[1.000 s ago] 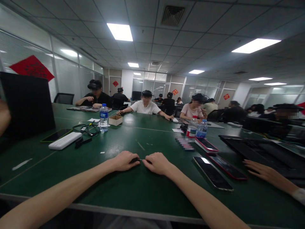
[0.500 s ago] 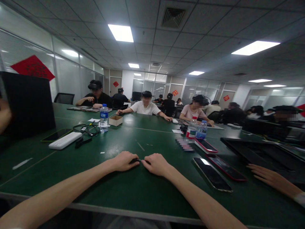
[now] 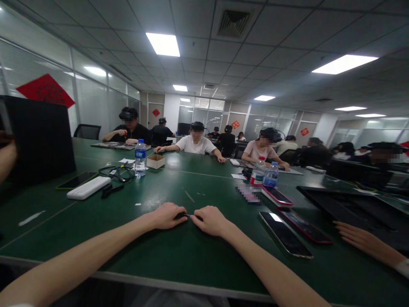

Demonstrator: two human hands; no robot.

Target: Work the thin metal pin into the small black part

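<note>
Both of my hands rest low over the green table [image 3: 179, 260], close together in the middle. My left hand [image 3: 166, 214] is closed around a small black object [image 3: 181, 216], most of it hidden by the fingers. A thin pale piece spans the narrow gap from it to my right hand [image 3: 209, 219]. That hand is also closed, fingers curled under, with a bit of something dark at its thumb. The kind of object cannot be made out. To the right of my right hand lies a black-screened phone [image 3: 285, 234].
Beyond it are a red-edged phone [image 3: 305, 225], bottles [image 3: 271, 175] and a black tray-like panel [image 3: 345, 209] near another person's hand [image 3: 364, 238]. On the left are a white power bank [image 3: 88, 188], cables [image 3: 119, 172], a water bottle [image 3: 139, 158], an open box [image 3: 155, 161] and a black case [image 3: 38, 140].
My hands have stayed in place. Across the table, the person in white has drawn the hand on my right slightly inward, away from a white object. The view has shifted very slightly.
</note>
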